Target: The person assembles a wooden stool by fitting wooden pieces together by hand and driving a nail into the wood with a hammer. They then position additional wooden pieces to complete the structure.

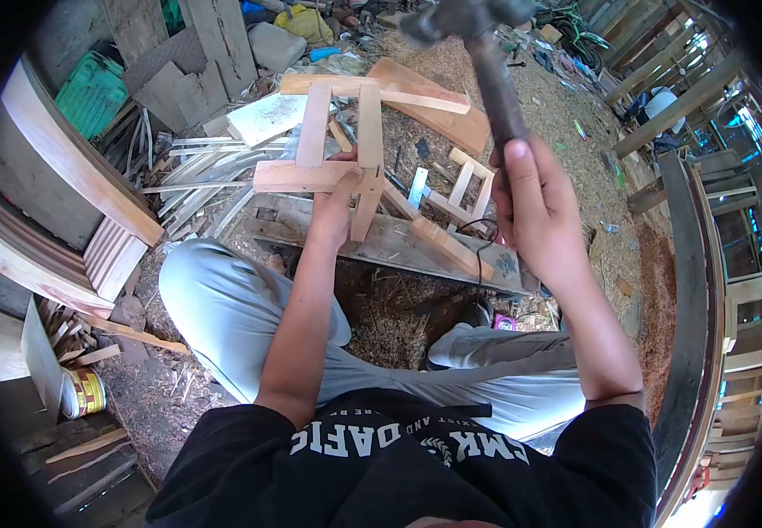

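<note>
My right hand [541, 207] is closed around the handle of a hammer [492, 79], raised at the upper right with its metal head at the top edge of the view. My left hand [335, 209] grips a pale wooden frame [315, 128] near its lower corner joint, its fingers partly hidden behind the wood. Several bars joined at right angles make up the frame, which is held over a rough plank [381, 242]. The hammer head is apart from the frame.
Thin wood strips [200, 176] lie piled at the left. A smaller wooden frame [464, 189] and a loose wood block [451, 248] are by the plank. Beyond lies a brown board [438, 110]. A yellow can [84, 392] stands at lower left; curved wooden pieces [81, 158] lean above it.
</note>
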`<state>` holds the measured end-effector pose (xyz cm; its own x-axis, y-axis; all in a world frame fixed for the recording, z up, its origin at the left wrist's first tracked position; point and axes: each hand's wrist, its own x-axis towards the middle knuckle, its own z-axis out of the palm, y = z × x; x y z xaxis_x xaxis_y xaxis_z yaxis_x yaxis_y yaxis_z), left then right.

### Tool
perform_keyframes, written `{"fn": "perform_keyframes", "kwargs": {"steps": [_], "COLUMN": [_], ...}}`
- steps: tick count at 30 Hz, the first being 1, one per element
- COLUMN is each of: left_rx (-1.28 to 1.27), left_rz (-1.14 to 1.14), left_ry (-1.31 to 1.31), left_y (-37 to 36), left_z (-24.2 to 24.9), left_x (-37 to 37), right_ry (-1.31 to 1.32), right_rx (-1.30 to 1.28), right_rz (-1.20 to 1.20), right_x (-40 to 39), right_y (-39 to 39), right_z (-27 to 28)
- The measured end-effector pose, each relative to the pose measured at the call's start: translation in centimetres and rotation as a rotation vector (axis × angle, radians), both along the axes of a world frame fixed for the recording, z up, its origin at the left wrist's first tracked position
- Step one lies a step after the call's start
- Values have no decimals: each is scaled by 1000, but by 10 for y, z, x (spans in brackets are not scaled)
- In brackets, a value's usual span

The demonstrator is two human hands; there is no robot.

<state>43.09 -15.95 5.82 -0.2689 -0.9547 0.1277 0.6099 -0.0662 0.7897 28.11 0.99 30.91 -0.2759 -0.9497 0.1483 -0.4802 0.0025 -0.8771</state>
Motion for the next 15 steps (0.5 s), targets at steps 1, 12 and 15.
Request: {"fn": "perform_keyframes", "kwargs": {"steps": [1, 12, 15], "left_rx": [-4, -23, -19], "left_rz": [-2, 9, 3], "left_ry": [12, 25, 22], "left_y": [0, -1, 1], "left_z": [0, 0, -1], "left_x": [-1, -1, 0], "right_ry": [-11, 88, -90], "right_rx": [-38, 137, 0], "right_rz": [-26, -8, -59], "right_x": [6, -16, -5], "right_y": [-1, 1, -4], "right_z": [1, -41, 8]}}
